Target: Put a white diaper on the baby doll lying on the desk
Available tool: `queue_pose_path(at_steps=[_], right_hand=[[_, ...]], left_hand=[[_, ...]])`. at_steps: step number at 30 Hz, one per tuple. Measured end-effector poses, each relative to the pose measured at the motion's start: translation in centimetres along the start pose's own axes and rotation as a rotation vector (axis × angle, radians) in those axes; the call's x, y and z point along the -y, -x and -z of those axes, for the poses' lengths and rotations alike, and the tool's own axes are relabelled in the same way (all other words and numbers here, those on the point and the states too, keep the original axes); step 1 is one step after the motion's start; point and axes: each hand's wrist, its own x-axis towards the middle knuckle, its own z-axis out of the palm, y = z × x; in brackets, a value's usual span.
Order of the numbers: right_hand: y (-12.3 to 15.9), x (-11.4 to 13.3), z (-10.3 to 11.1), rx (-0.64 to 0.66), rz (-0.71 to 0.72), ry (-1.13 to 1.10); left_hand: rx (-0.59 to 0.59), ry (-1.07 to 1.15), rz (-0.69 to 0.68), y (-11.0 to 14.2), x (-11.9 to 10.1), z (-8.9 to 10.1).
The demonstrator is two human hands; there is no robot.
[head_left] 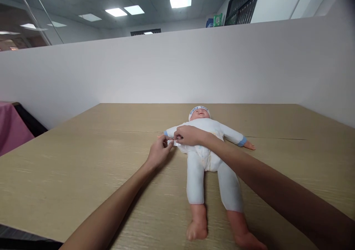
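A baby doll (195, 183) in a white suit with blue cuffs and a printed headband lies on its back, feet toward me. Round its hips is a white diaper (206, 157). At the diaper's left side, a pale fastening tab (175, 143) stretches between my hands. My left hand (160, 151) pinches the outer end of that tab, just off the doll's body. My right hand (189, 135) reaches across the doll's belly, fingertips closed at the tab's inner end. My right forearm covers part of the diaper and the doll's waist.
The doll rests on a wide wood-coloured table (83, 168) with a seam across it. A white partition (166, 69) rises behind the far edge. A pink cloth-like item (13, 126) stands beyond the left edge.
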Motion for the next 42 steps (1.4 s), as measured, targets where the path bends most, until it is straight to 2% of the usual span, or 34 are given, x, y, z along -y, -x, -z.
queue_pose_path(at_steps=[9,23,27,34,36,38,42], right_hand=[[-0.4,-0.2,-0.4,-0.048,-0.061,-0.046],[-0.1,-0.4,-1.1,-0.233,-0.065,-0.035],[2.1,0.1,0.1,-0.308,-0.034,-0.009],[8.5,-0.5,1.7,-0.426,-0.060,-0.029],[9.5,-0.7,1.5,-0.404,-0.012,-0.035],[9.6,-0.9,1.1,-0.327,0.089,-0.034],[8.0,-1.1,0.1,-0.177,0.244,-0.014]], left_hand=[[0.003,-0.037,-0.006,0.5,-0.9,0.6],[0.019,0.056,0.018,-0.1,0.2,0.5],[0.057,0.131,0.018,-0.4,0.6,0.3],[0.116,0.307,-0.006,-1.3,1.1,-0.6],[0.117,0.355,-0.011,-1.2,0.8,-0.7],[0.111,0.392,-0.014,-1.1,0.3,-0.7],[0.098,0.440,-0.013,-1.2,-1.2,-0.6]])
